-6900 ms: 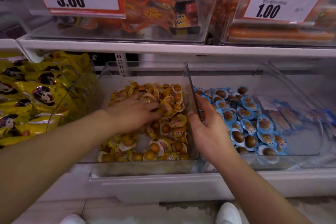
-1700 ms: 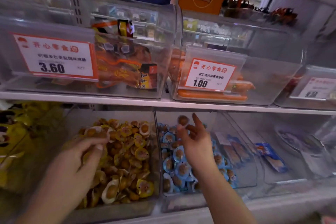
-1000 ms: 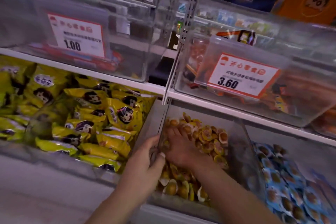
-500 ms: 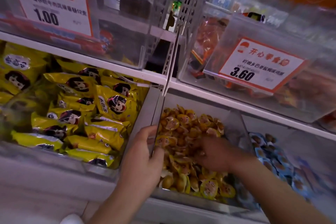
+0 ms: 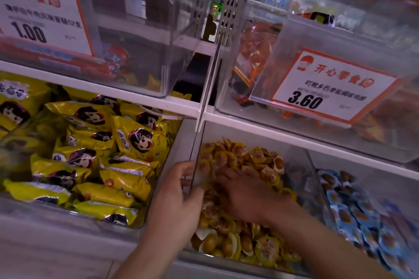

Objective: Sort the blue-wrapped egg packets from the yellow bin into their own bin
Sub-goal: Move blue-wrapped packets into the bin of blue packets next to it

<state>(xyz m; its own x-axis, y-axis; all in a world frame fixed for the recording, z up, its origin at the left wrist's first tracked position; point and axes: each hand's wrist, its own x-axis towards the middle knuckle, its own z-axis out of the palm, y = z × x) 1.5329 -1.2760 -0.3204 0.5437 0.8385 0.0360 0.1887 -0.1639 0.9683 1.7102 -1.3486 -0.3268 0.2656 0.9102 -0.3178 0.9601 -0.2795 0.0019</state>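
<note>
A clear bin [image 5: 303, 165] on the lower shelf is heaped with yellow-wrapped egg packets [image 5: 260, 247]. My left hand [image 5: 174, 201] grips this bin's left wall, thumb inside and fingers outside. My right hand [image 5: 244, 192] lies palm down on the yellow packets near that wall, its fingers stretched out among them; whether anything is under it is hidden. Blue-wrapped egg packets [image 5: 344, 213] fill the neighbouring clear bin [image 5: 383, 181] to the right. Only yellow wrappers show around my right hand.
Yellow snack bags [image 5: 95, 161] with a cartoon face fill the bin to the left. Above the shelf board [image 5: 272, 129] stand clear bins with price cards 1.00 [image 5: 40, 18] and 3.60 [image 5: 326, 90]. A perforated upright [image 5: 226, 13] divides the shelves.
My right hand has slid left across the yellow packets toward the bin's left wall. My left hand stays on that wall. The camera has moved closer.
</note>
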